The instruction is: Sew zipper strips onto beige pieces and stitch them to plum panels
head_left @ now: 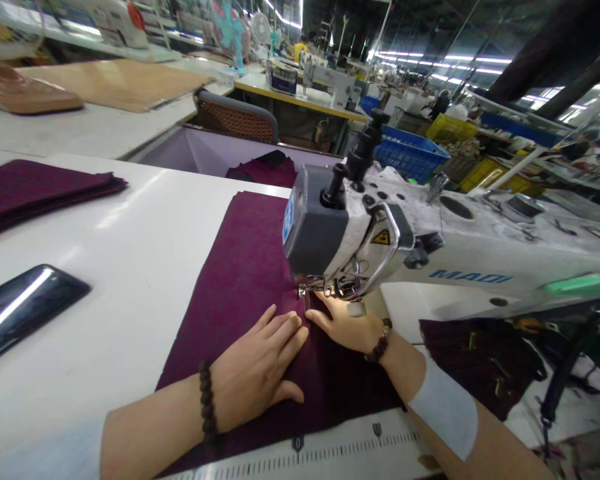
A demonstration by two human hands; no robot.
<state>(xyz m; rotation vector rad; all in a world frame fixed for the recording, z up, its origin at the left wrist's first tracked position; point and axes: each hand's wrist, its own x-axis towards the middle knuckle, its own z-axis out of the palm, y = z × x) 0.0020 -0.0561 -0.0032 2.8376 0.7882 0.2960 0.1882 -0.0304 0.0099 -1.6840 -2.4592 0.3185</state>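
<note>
A dark maroon piece of fabric (pixel 230 280) lies flat on the white table, running under the needle area of a sewing machine (pixel 320 233). My left hand (pixel 260 367) rests palm down on this cloth, fingers stretched forward and thumb apart, just in front of the presser foot (pixel 303 291). On the other side of the foot, my right hand (pixel 347 325) lies on the fabric with thumb and fingers apart. Its fingertips are partly hidden behind the machine head. A narrow strip or fold of the cloth shows between the two hands.
A stack of maroon fabric (pixel 40 197) and a black phone (pixel 27 307) lie on the left. Along the front edge runs a printed ruler (pixel 300 455). Dark fabric with metal clasps (pixel 480 353) sits right. Behind are a chair (pixel 240 117) and a blue crate (pixel 410 153).
</note>
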